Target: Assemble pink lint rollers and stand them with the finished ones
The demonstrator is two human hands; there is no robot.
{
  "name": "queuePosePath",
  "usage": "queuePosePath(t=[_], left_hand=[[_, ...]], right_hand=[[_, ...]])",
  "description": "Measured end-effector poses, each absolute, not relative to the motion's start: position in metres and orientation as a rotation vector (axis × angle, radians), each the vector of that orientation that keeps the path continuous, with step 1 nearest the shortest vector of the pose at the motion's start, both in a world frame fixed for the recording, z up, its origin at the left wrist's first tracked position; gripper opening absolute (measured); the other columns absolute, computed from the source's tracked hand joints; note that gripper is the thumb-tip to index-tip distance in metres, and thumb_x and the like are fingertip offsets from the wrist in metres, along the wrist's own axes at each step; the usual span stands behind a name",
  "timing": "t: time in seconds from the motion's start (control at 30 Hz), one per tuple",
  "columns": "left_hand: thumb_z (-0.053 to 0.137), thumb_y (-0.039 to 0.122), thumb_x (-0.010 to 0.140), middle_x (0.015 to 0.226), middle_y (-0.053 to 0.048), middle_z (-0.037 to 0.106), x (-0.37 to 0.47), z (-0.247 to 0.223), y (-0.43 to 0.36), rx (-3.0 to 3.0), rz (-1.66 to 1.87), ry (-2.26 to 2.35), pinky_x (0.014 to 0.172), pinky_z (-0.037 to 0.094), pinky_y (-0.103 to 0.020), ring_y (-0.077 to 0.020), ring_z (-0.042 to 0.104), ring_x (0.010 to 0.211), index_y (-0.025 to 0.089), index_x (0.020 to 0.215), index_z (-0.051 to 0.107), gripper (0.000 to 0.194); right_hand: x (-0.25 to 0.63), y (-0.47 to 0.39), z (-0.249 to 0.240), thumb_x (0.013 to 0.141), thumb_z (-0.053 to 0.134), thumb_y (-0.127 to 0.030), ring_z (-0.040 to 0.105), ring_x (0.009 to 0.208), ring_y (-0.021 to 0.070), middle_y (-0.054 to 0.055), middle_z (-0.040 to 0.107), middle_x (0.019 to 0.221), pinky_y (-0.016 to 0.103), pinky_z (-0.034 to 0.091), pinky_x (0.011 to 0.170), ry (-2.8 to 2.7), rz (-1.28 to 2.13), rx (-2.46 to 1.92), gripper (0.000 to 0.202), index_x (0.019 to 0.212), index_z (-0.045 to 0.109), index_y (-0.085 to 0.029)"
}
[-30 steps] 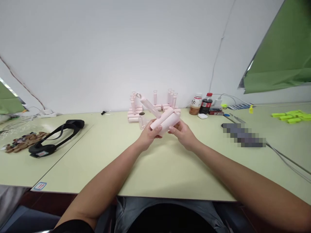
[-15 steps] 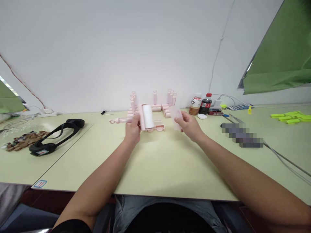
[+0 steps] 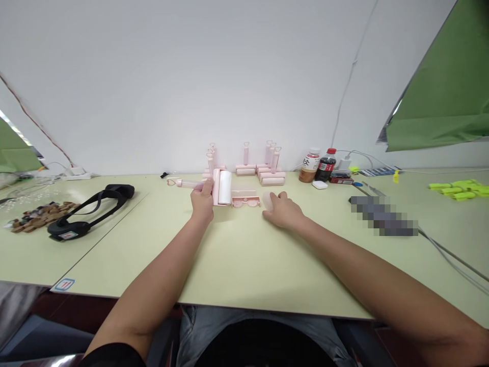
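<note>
A pink lint roller (image 3: 222,187) with a white roll is gripped in my left hand (image 3: 202,202), its clear handle and heart-shaped loop pointing left. My right hand (image 3: 283,210) is low over the table, fingers bent around a small translucent white sheet (image 3: 268,202), mostly hidden by the hand. Between the hands lies a pink case with a glasses-shaped front (image 3: 245,202). Behind, similar pink rollers stand upright: one in the middle (image 3: 245,169), a group at the right (image 3: 272,178) and more at the left (image 3: 211,162), partly hidden by the held roller.
Two bottles (image 3: 309,166) and a white case (image 3: 320,185) stand at the back right, near a pixelated dark object (image 3: 383,216). Yellow-green items (image 3: 458,189) lie far right. A black headset (image 3: 89,214) and brown pieces (image 3: 42,217) are at left on the table (image 3: 237,265).
My right hand has moved down to the table with the translucent sheet, which was held up before. My left hand and the roller have shifted slightly left.
</note>
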State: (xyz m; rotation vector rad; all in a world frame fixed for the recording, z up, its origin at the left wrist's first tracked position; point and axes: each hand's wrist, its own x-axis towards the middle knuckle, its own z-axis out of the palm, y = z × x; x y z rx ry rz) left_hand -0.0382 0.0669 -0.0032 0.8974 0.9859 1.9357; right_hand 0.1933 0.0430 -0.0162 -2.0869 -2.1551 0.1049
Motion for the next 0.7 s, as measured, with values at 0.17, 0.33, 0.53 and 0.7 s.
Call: queuePosePath(t=[0.17,0.33,0.53,0.7], left_hand=[[0.074,0.046,0.066,0.064,0.002,0.052,-0.04,-0.006,0.07,0.884,1.927,1.04,0.06,0.039,-0.024,-0.0113,0.048,0.065,0.015,0.066,0.057,0.035],[0.074,0.046,0.067,0.064,0.002,0.051,-0.041,-0.009,0.073,0.897,1.939,1.057,0.059,0.039,-0.023,-0.0111,0.048,0.064,0.015,0.066,0.057,0.035],[0.075,0.045,0.066,0.062,0.003,0.048,-0.041,-0.008,0.071,0.885,1.925,1.042,0.06,0.039,-0.023,-0.0105,0.047,0.063,0.016,0.064,0.054,0.036],[0.075,0.044,0.066,0.063,0.003,0.049,-0.041,-0.008,0.07,0.867,1.92,1.041,0.06,0.038,-0.023,-0.0103,0.047,0.062,0.016,0.065,0.055,0.034]], right_hand=[[0.185,0.045,-0.02,0.083,0.049,-0.048,0.061,0.095,0.0308,0.018,0.042,0.126,0.037,0.046,0.07,-2.154,0.134,-2.07,0.063,0.136,0.035,-0.015],[0.181,0.048,-0.021,0.085,0.046,-0.049,0.063,0.092,0.0321,0.019,0.043,0.124,0.038,0.046,0.07,-2.157,0.145,-2.019,0.057,0.13,0.038,-0.015],[0.178,0.049,-0.022,0.086,0.046,-0.051,0.062,0.095,0.0332,0.02,0.041,0.127,0.039,0.047,0.073,-2.153,0.157,-2.001,0.058,0.131,0.038,-0.015],[0.178,0.05,-0.022,0.087,0.046,-0.051,0.062,0.097,0.0334,0.02,0.04,0.127,0.039,0.046,0.075,-2.144,0.174,-1.989,0.057,0.131,0.038,-0.015]])
